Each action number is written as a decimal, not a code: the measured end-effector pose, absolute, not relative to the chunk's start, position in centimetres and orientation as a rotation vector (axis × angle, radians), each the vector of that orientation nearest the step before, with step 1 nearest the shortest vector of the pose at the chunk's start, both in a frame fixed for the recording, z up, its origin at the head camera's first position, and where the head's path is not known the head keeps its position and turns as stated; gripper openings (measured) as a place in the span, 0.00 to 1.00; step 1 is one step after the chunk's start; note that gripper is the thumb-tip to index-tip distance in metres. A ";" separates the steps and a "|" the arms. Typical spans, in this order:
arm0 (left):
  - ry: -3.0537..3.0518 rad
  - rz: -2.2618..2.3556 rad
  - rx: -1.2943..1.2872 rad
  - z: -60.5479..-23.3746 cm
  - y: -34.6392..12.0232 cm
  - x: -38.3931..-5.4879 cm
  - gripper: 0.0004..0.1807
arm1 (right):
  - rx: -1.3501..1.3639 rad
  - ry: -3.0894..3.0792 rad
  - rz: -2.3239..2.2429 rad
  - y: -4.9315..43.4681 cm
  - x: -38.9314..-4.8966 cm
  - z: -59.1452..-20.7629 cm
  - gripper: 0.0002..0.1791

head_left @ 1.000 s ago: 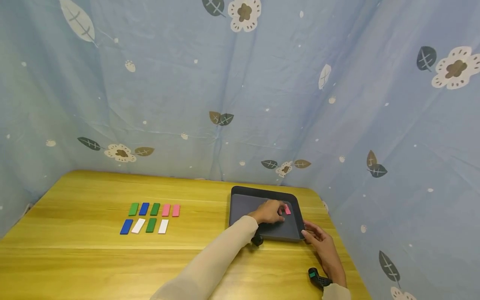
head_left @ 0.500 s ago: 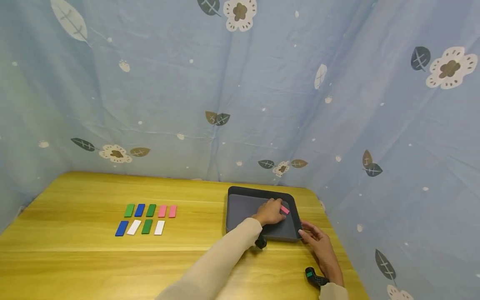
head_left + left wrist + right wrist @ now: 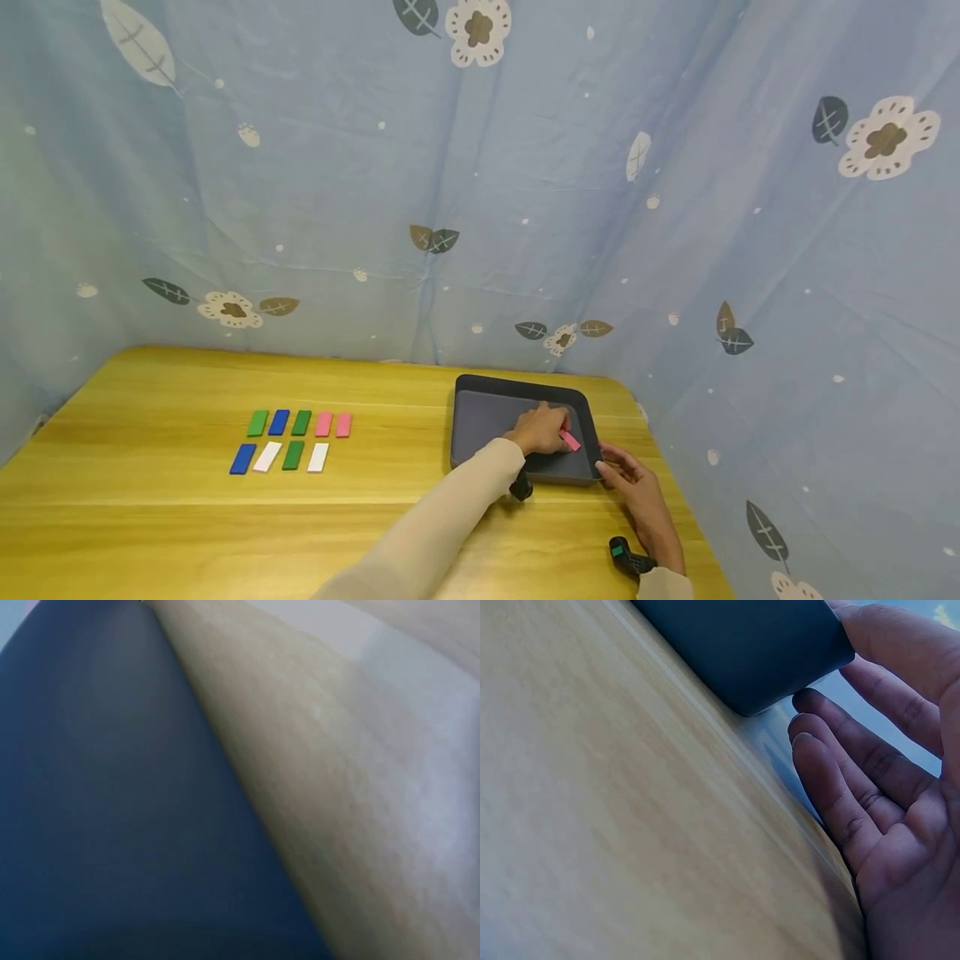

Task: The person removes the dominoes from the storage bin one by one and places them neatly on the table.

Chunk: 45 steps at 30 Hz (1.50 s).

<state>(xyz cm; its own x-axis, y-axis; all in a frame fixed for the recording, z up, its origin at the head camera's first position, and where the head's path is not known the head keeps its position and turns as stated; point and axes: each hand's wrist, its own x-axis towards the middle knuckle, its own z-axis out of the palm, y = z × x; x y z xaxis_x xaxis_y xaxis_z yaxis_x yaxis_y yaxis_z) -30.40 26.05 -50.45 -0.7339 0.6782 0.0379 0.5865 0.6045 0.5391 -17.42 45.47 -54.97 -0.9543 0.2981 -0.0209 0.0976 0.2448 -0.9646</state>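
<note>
In the head view a dark grey tray [image 3: 480, 408] stands at the table's right side. My left hand [image 3: 542, 429] reaches over its front rim and pinches a small flat pink block [image 3: 572, 442], held tilted close over the tray floor. The left wrist view has only the tray's dark surface [image 3: 135, 787] and the pale tabletop, both blurred. Beside the tray's front right corner is my right hand [image 3: 637, 487]. Its thumb [image 3: 900, 641] touches the corner in the right wrist view, while the other fingers extend loosely along the outside.
Two rows of flat blocks lie on the left half of the wooden table [image 3: 225, 533]: green [image 3: 257, 422], blue [image 3: 242, 458], white [image 3: 318, 457] and pink [image 3: 343, 425] ones. A patterned blue curtain [image 3: 337, 167] hangs behind the table and along its right side.
My left fingers have turned the pink block and brought it nearer the front of the tray, now partly covered by the fingertips. The right hand stays at the corner.
</note>
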 end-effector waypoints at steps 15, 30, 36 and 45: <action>2.598 0.803 1.053 -50.6 25.6 -30.9 0.21 | -0.392 -2.352 1.788 45.6 -17.4 -55.0 0.31; 2.488 0.608 1.168 -50.2 25.5 -31.4 0.27 | -0.402 -2.343 1.788 45.4 -17.4 -55.1 0.32; 2.511 0.644 1.142 -50.1 25.4 -31.4 0.26 | -0.374 -2.344 1.793 45.3 -17.4 -54.9 0.32; 2.502 0.657 1.159 -50.5 25.4 -31.3 0.25 | -0.349 -2.353 1.798 45.6 -17.3 -55.1 0.31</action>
